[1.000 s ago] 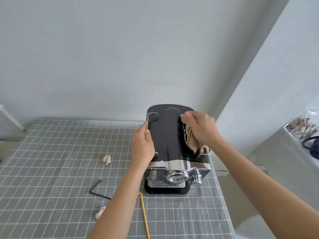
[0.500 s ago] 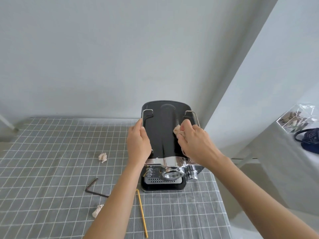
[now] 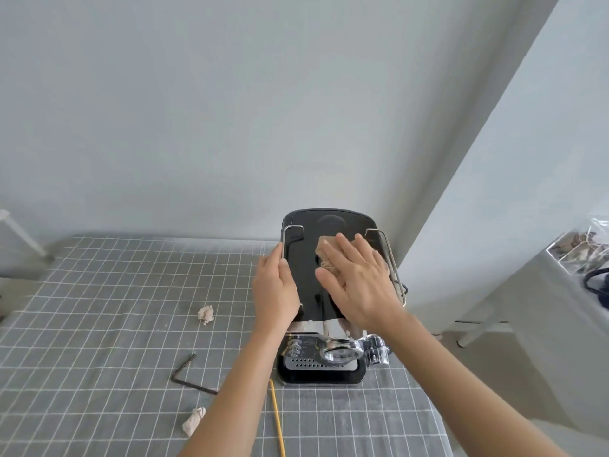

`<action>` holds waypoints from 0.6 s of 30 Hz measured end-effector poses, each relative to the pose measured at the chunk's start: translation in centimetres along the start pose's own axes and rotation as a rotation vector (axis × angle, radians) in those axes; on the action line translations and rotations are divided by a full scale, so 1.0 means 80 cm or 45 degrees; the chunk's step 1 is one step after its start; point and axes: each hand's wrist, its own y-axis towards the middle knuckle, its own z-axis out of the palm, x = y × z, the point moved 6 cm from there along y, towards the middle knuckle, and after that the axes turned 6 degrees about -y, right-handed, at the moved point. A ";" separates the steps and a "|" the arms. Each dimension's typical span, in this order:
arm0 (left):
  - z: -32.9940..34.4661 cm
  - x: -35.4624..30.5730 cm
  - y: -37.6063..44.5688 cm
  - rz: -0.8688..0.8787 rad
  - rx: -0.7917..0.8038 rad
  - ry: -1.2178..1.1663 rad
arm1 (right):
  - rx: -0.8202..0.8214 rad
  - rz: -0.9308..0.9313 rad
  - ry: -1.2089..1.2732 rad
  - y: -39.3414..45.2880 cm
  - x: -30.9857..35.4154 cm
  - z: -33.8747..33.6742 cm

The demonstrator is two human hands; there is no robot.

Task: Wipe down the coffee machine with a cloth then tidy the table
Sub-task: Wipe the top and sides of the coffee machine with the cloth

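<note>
A black coffee machine [image 3: 306,268] with chrome front parts stands on the grey checked tablecloth [image 3: 99,324] near the table's right edge. My right hand [image 3: 356,282] lies flat, fingers straight, pressing a beige cloth [image 3: 324,247] onto the machine's top. My left hand [image 3: 275,288] rests against the machine's left side by the chrome rail, fingers straight along the edge. Most of the cloth is hidden under my right palm.
Two crumpled paper scraps [image 3: 206,314] [image 3: 193,420], a black hex key [image 3: 189,374] and a yellow stick [image 3: 276,420] lie on the tablecloth left of the machine. A clear box [image 3: 580,252] sits on another grey surface at far right. The wall is close behind.
My right hand has gone from bunching the cloth at the machine's right side to lying flat on the top, spread over the cloth. My left hand stays on the left side.
</note>
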 end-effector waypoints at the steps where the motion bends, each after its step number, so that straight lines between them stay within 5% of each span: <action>1: 0.001 0.001 0.000 0.000 -0.006 0.002 | 0.009 0.038 -0.049 0.000 0.000 0.005; 10: 0.002 0.006 -0.001 -0.017 -0.037 0.009 | -0.027 0.273 -0.401 -0.049 0.033 0.010; 18: 0.002 0.006 0.001 -0.010 -0.012 0.013 | -0.338 -0.116 -0.104 -0.095 0.033 -0.005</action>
